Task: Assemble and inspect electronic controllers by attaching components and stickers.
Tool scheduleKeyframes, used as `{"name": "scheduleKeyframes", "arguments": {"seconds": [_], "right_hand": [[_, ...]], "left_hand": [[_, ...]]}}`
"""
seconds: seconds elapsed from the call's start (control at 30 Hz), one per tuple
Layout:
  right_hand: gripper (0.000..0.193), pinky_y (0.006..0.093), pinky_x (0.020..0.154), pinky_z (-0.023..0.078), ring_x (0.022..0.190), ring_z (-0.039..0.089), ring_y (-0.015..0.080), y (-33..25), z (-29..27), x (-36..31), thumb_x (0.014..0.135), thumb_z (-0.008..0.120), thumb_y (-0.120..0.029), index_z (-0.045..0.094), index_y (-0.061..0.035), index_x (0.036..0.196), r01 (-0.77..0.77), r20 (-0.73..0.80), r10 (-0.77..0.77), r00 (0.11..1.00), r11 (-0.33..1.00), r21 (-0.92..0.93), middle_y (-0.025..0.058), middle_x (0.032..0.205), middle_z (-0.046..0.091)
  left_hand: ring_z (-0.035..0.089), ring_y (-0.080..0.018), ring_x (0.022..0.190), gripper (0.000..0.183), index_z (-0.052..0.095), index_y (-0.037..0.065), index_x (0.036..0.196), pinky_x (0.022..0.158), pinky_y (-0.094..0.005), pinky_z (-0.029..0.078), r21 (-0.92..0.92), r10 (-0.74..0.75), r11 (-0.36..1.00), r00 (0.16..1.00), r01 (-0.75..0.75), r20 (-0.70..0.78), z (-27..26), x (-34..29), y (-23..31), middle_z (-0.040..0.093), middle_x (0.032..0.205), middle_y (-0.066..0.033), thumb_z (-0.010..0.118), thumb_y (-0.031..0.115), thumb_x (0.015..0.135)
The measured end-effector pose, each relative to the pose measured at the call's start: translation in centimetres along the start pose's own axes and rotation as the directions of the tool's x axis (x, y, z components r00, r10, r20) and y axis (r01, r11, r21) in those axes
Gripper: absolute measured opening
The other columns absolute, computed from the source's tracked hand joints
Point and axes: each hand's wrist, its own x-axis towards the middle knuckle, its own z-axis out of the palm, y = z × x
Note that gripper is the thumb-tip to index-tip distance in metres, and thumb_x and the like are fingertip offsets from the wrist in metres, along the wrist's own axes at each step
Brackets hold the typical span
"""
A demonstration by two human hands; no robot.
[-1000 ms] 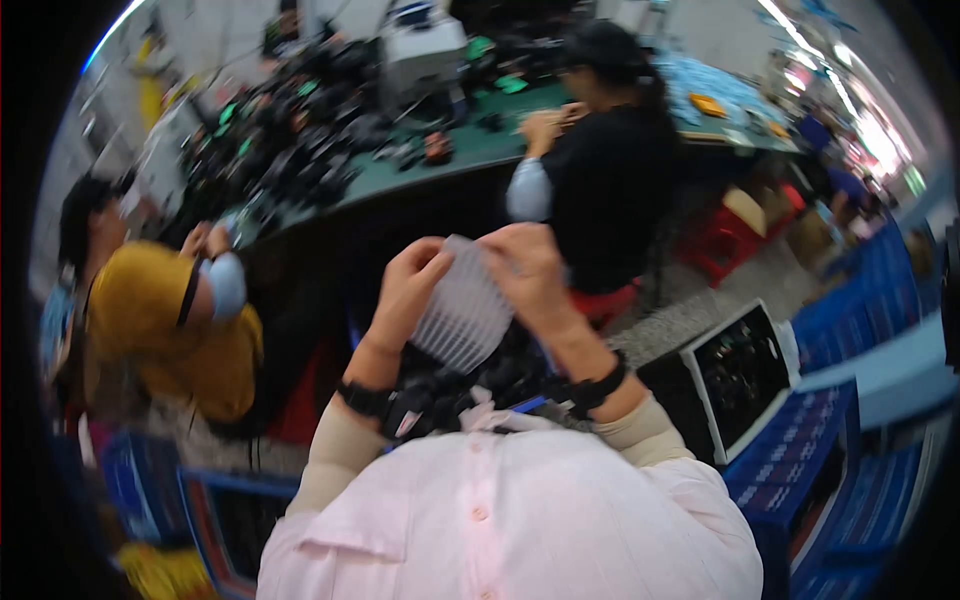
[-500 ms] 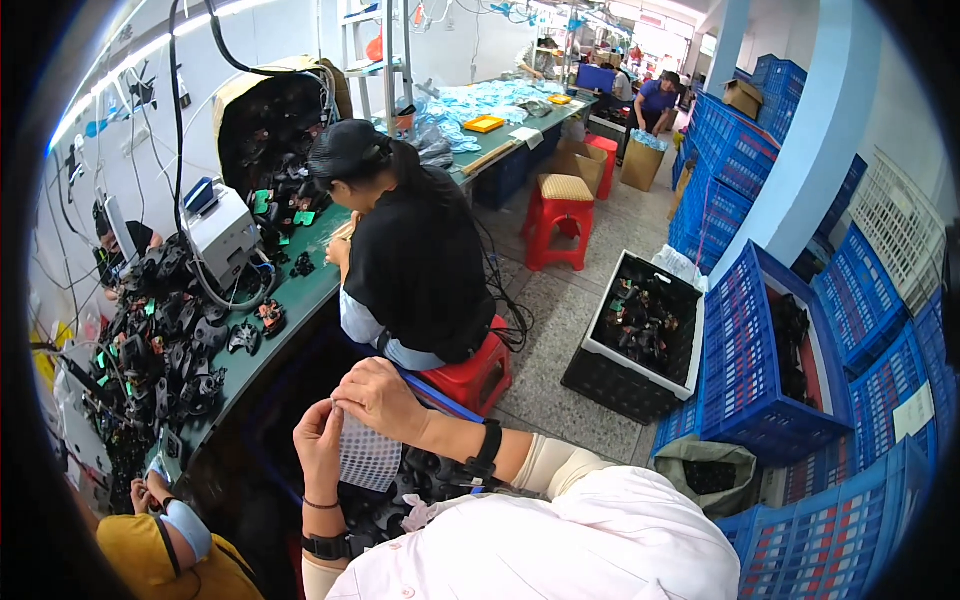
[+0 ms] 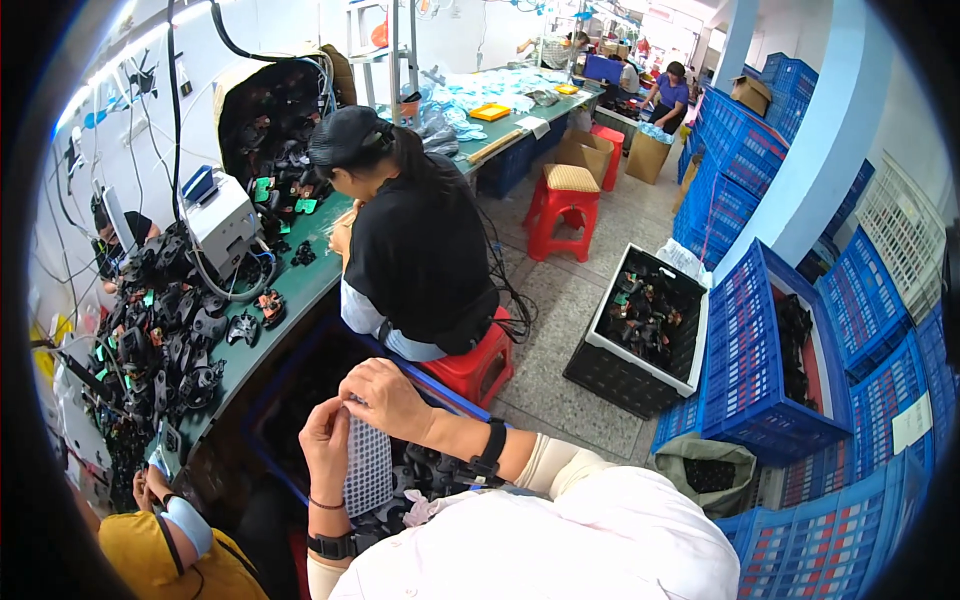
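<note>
A pale sheet with rows of grey dots (image 3: 369,472) hangs below my two hands, over a heap of dark plastic parts (image 3: 425,468). My left hand (image 3: 326,445) is closed, thumb and fingers pinching the sheet near its upper left corner. Beside it, my right hand (image 3: 385,398) is also closed, its fingertips pressed together at the sheet's top edge, close to the left fingertips. Exactly what lies between the right fingertips is too small to make out.
A person in black sits on a red stool (image 3: 470,365) just ahead, at a green bench (image 3: 300,265) piled with game controller parts (image 3: 165,330). To the right stand a black crate with white rim (image 3: 640,340), blue crates (image 3: 750,340) and a sack (image 3: 708,475). Another person in yellow sits at lower left.
The dotted sheet has swung to hang more upright and looks narrower. Both hands have shifted slightly and stay together at its top edge. The view has tilted a little.
</note>
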Motion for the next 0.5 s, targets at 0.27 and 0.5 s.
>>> {"name": "scheduleKeyframes", "arguments": {"seconds": [0.27,0.5], "right_hand": [[0.009,0.0387,0.082,0.042,0.084,0.056,0.0251,0.5,-0.1,-0.2,0.073,0.064,-0.010,0.059,-0.0071,0.079,0.040,-0.050,-0.038,0.998,0.998,0.046,0.0066,0.080,0.058],[0.010,0.0387,0.080,0.043,0.083,0.056,0.0272,-0.1,-0.8,-0.4,0.072,0.065,-0.010,0.056,-0.0064,0.077,0.017,-0.027,-0.015,1.000,0.999,0.045,0.0079,0.080,0.058]], "left_hand": [[0.052,-0.0049,0.069,0.011,0.063,-0.002,0.093,0.063,-0.0196,0.043,0.047,0.043,0.998,0.998,-0.040,-0.051,0.5,0.0,1.4,0.058,0.074,-0.0001,0.060,-0.003,0.082],[0.052,-0.0056,0.067,0.012,0.063,-0.002,0.092,0.062,-0.0198,0.043,0.046,0.070,0.997,0.996,-0.068,-0.050,0.8,-0.3,1.3,0.058,0.075,-0.0017,0.061,-0.004,0.081]]}}
